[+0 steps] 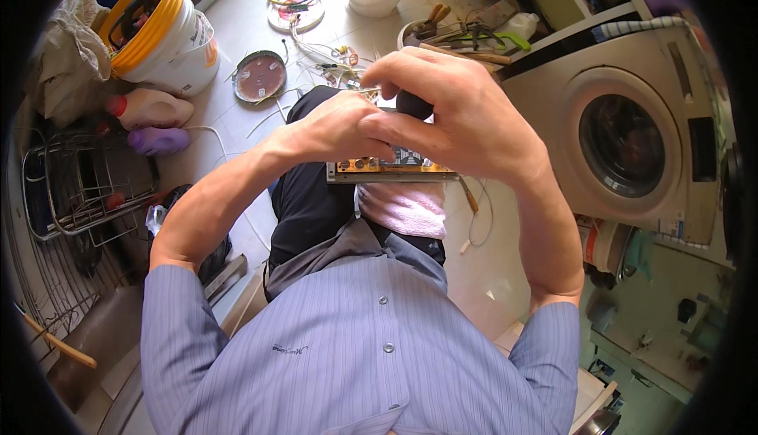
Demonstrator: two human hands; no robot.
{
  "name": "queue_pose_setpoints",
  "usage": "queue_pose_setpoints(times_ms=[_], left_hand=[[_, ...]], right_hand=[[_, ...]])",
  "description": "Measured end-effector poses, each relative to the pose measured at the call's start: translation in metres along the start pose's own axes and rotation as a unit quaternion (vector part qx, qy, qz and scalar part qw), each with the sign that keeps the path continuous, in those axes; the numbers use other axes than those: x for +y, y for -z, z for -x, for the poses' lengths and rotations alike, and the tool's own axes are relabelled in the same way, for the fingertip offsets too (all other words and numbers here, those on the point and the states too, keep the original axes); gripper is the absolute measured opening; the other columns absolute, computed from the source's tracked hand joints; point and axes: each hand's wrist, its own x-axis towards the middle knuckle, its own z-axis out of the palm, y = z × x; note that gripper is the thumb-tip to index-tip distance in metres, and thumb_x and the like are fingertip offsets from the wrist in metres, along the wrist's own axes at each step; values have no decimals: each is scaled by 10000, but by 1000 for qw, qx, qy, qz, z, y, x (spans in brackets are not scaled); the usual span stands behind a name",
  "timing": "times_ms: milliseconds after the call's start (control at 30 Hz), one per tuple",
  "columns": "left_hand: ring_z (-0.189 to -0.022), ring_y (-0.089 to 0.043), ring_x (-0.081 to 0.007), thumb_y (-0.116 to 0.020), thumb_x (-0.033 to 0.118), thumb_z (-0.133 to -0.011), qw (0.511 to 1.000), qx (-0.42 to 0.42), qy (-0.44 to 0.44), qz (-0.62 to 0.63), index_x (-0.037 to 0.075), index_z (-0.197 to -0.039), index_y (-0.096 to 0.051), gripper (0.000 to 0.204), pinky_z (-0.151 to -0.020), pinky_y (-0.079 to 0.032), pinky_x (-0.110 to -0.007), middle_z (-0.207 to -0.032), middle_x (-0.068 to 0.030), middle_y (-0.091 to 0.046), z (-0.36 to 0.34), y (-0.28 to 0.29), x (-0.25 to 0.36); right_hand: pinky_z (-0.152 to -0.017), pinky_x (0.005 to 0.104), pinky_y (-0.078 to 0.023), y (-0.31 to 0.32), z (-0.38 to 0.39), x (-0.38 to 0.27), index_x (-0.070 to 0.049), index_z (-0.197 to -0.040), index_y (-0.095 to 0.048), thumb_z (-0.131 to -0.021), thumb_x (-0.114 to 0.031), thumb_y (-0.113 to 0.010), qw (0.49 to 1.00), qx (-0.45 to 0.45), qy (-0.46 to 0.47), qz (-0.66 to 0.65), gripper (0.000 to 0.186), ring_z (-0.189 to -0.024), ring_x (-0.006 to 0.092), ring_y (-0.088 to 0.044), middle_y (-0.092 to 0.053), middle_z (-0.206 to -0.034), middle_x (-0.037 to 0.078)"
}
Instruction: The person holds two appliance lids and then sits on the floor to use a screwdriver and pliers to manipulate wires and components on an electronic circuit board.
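- Head view, only one here: the circuit board [363, 164] sits in its metal frame on the person's lap, over a pink cloth [403, 208], partly hidden by both hands.
- Its long axis runs side to side, so pretty much square across the body.
- The big relation: both hands are over the board's far side, so its visible long edge lies on the body side of them. Left hand [341, 125] looks nearer, with fingertips dipping right down by the components; can't tell if they touch.
- Left hand's fingers are bent, but what's under them is hidden, so no idea if it's gripping anything.
- Right hand [454, 107] is curled round a dark rounded thing [413, 106], maybe a tool handle. Its thumb reaches across to the left hand.
- Around it: loose wires [304, 36] and a round brown plate [260, 77] on the floor ahead, washing machine [620, 139] off right.
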Motion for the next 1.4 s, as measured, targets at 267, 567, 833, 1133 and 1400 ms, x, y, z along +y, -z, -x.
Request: queue_pose_setpoints(times_ms=[267,567,833,1133,1400], left_hand=[[-755,-686,-314,-759,159,-802,994,-67,53,63,61,-920,-748,153,-737,-550,-389,-799,-121,-716,-1,4,2],[-720,-661,-316,-761,148,-778,993,-61,43,94,40,-855,-702,145,-681,-517,-406,-746,-147,-674,-1,6,2],[-726,-677,-318,-766,143,-784,994,-30,41,102,39,-871,-712,146,-693,-530,-408,-756,-147,-682,-5,6,5],[-879,-720,-281,-727,48,-833,990,-37,78,113,29,-1061,-717,229,-797,-565,-370,-958,-142,-733,-2,9,5],[-768,-723,-219,-718,18,-823,957,-93,188,201,-3,-1022,-741,202,-734,-569,-307,-871,-113,-745,-6,1,16]], right_hand=[[-666,435,-528,-7,3,1,-83,-993,-667,-866,-207,-679,997,56,24,-37,178,-727,339,-651,-636,-859,132],[-704,361,-525,3,11,-6,-76,-1134,-662,-796,11,-639,999,-7,-38,-6,350,-800,244,-647,-638,-906,107],[-704,308,-524,4,16,-3,-50,-1216,-639,-786,47,-702,994,78,-27,-68,445,-760,184,-625,-634,-891,69],[-622,258,-492,18,34,5,-38,-1155,-645,-815,9,-732,976,167,-89,-110,354,-669,110,-582,-629,-830,39],[-646,239,-483,30,61,14,-12,-1180,-623,-864,24,-695,950,223,-137,-169,326,-710,90,-586,-642,-831,48]])
